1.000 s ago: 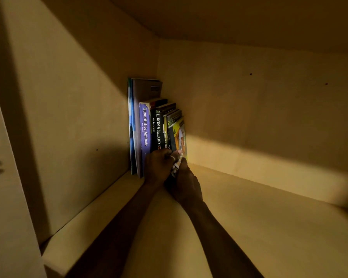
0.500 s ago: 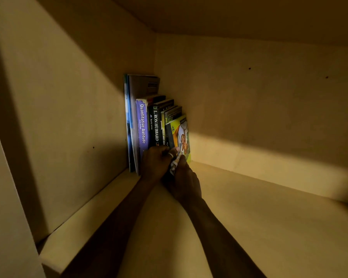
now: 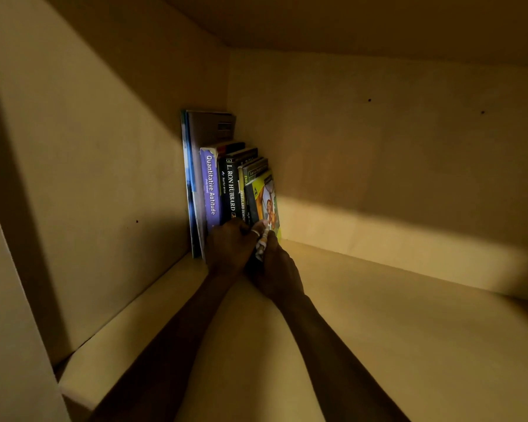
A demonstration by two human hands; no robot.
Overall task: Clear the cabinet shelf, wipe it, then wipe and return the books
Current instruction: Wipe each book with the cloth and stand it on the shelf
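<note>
A row of upright books stands in the shelf's back-left corner: a tall grey-blue book (image 3: 209, 132), a purple "Quantitative Aptitude" book (image 3: 210, 190), a black L. Ron Hubbard book (image 3: 231, 193) and, at the right end, a yellow book (image 3: 264, 199). My left hand (image 3: 230, 249) curls round the lower ends of the middle books. Beside it, my right hand (image 3: 277, 269) holds a bunched white cloth (image 3: 261, 244) against the foot of the yellow book. The books' bottom edges are hidden behind both hands.
The wooden shelf board (image 3: 378, 315) runs bare to the right of the books. The cabinet's left wall (image 3: 104, 178) and back wall (image 3: 378, 147) close in the corner. The shelf's front edge (image 3: 83, 388) is at the lower left.
The yellow book has shifted slightly and stands closer against the row. Both hands stay at the foot of the books.
</note>
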